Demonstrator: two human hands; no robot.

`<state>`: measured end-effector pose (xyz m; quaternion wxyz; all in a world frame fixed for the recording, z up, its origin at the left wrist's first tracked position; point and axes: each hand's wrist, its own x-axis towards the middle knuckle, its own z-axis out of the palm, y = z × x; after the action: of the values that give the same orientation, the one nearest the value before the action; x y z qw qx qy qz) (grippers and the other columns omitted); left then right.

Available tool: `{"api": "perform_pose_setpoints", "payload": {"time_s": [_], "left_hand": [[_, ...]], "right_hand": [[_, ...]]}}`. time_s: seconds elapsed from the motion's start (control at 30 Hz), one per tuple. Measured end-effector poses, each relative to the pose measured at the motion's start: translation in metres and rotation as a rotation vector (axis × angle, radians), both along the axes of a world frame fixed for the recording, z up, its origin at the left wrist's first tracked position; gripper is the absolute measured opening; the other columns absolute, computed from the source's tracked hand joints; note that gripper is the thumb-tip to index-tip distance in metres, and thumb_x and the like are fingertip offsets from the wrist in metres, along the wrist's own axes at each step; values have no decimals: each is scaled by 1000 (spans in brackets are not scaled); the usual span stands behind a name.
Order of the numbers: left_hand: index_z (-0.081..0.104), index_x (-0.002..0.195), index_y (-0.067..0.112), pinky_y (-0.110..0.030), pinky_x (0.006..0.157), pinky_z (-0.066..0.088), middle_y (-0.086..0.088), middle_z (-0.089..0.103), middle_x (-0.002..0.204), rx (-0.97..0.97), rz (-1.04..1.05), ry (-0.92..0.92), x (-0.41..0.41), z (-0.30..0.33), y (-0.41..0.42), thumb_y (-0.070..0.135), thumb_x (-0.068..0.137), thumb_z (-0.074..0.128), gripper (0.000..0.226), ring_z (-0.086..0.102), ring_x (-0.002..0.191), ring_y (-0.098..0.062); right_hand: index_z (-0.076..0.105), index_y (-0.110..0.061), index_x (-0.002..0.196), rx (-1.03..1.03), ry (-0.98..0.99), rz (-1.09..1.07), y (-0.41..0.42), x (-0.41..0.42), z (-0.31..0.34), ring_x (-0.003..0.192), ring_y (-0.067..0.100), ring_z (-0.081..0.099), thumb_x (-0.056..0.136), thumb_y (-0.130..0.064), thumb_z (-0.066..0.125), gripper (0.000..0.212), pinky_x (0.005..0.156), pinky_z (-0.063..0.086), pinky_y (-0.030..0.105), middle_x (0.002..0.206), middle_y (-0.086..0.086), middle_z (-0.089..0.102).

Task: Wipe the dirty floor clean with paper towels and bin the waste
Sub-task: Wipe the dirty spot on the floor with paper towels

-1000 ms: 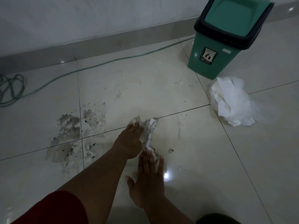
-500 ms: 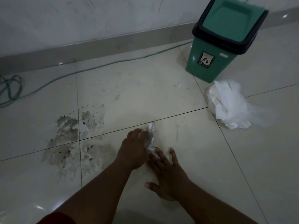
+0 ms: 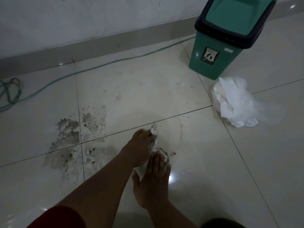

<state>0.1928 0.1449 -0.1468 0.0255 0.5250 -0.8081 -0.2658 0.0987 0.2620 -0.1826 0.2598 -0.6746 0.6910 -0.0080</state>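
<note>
Grey grime [image 3: 65, 145] smears the tiles at centre left of the head view, so I judge the wiping far from done. My left hand [image 3: 139, 147] grips a soiled paper towel [image 3: 153, 142] at frame centre, while my right hand [image 3: 153, 181] lies flat and released on the floor [image 3: 213, 178], fingertips touching the wad and a small clump of dirt [image 3: 171, 153]. Clean towels [image 3: 233, 102] lie at right. The green bin [image 3: 220, 46], upper right, awaits the waste; nothing looks binned yet.
</note>
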Motion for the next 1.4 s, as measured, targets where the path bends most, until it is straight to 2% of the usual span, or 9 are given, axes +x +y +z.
{"api": "perform_pose_setpoints", "payload": {"time_s": [0.07,0.17,0.47,0.6,0.7,0.87,1.0,1.23,1.4], "left_hand": [[62,123,-9,-52,103,48,-23,63,127,-73,1,9,-5,-8,6,20,82,42,54,61,119,-39],[32,153,16,-37,119,25,-1,30,158,94,126,-104,-10,-22,17,29,93,43,62,23,146,-26],[42,149,15,-38,118,26,-2,34,154,190,216,47,-40,-19,30,33,85,37,66,18,143,-27],[52,140,8,-29,119,22,-10,48,147,124,286,217,-37,-20,29,21,94,48,49,36,139,-26],[57,131,21,-31,111,39,1,57,134,187,565,416,-33,-17,29,15,94,54,37,49,125,-15],[60,105,47,-18,87,50,23,68,102,370,669,589,-32,-7,25,60,75,45,36,62,99,5],[67,92,45,-26,89,52,16,72,97,483,710,681,-35,-10,19,35,74,51,27,66,101,-12],[71,97,26,-41,95,54,-4,73,104,440,721,729,-39,-14,5,23,75,51,30,67,104,-22],[69,104,27,-16,87,49,4,71,106,330,697,644,-32,-7,-11,26,75,44,38,64,102,-9]], "right_hand": [[14,-8,158,-9,-5,63,1,-12,-5,154,30,3,94,-68,27,88,123,8,53,166,10,7],[3,-15,159,6,70,216,-5,-41,-12,154,25,-11,93,-71,20,87,121,-2,55,166,5,-6],[10,-19,160,-77,45,589,-40,-108,-7,154,18,-10,98,-67,12,78,123,2,54,168,1,5],[26,-12,156,-167,-66,377,-37,-85,0,152,30,19,93,-43,47,74,124,17,52,164,9,23],[2,-13,160,-142,-54,188,-32,-52,0,154,34,-8,91,-44,46,87,125,0,50,167,12,-7],[-16,-16,155,34,75,20,-29,-17,-1,148,39,-25,93,-57,36,91,119,-13,56,161,15,-28],[-30,-14,149,107,96,-124,-23,-14,-5,142,39,-38,94,-63,30,95,116,-17,60,155,19,-38],[-5,-9,158,47,32,-305,-48,-34,-9,150,37,-23,95,-61,39,93,123,-3,53,160,22,-26],[27,-3,150,-34,40,-344,-84,-50,-14,153,38,-12,98,-51,41,72,122,0,57,164,24,-10]]}}
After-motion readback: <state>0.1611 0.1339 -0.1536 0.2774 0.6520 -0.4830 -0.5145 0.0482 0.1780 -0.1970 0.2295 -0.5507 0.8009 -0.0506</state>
